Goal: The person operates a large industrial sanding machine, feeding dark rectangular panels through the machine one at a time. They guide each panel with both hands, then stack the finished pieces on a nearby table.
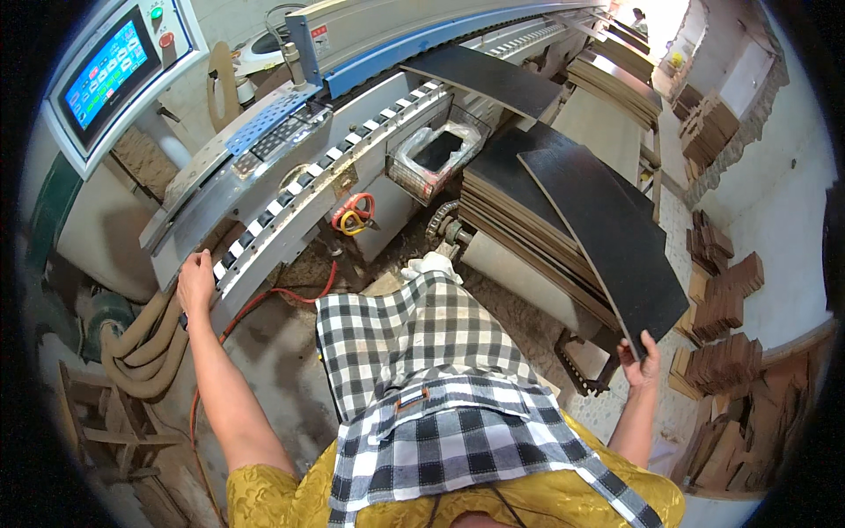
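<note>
My right hand (641, 359) grips the near corner of a long black board (607, 229), thumb on one side and fingers on the other. The board lies aslant over a stack of brown-edged boards (519, 238), its near end jutting past them. My left hand (195, 283) rests at the near end of the machine's roller track (299, 180), fingers extended against the metal and holding nothing I can see. Farther along the machine, another black board (484, 77) lies at the track, partly under the blue-edged beam (422, 48).
A control screen (110, 75) stands at upper left. Red- and yellow-handled tools (354, 216) hang below the track, near a wire basket (436, 154). A red hose (264, 297) crosses the floor. Brown board pieces (726, 290) are piled along the right wall.
</note>
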A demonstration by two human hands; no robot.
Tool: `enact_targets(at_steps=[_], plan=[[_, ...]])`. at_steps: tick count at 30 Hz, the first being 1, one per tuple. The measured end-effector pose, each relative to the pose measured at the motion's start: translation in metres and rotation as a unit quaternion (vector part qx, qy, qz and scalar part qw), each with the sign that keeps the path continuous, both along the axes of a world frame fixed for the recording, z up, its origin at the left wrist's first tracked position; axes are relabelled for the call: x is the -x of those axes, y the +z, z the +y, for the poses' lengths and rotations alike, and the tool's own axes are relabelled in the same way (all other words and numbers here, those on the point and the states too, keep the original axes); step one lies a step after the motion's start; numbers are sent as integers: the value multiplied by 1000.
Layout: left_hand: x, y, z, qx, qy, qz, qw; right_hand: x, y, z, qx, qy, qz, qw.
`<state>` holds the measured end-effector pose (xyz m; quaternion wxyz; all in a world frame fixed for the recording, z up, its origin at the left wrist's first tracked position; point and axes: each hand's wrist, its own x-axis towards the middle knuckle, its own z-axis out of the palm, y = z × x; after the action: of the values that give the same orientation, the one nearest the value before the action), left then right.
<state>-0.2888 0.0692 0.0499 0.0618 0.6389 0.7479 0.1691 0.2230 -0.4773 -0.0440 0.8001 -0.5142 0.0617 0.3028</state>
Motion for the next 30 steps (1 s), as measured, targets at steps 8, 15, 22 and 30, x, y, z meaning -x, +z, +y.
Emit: enact_targets(at_steps=[8, 15, 22, 30], plan=[[0, -5, 4, 0, -5, -14, 1000, 52, 6, 47, -117, 87, -80, 986], [-4, 2, -2, -4, 9, -14, 1000, 85, 28, 119, -166, 176, -44, 969], [-1, 3, -3, -3, 13, -9, 1000, 135, 46, 235, -152, 405, 5, 902], [-4, 5, -4, -4, 11, -21, 1000, 210, 51, 310, -176, 596, 30, 783]])
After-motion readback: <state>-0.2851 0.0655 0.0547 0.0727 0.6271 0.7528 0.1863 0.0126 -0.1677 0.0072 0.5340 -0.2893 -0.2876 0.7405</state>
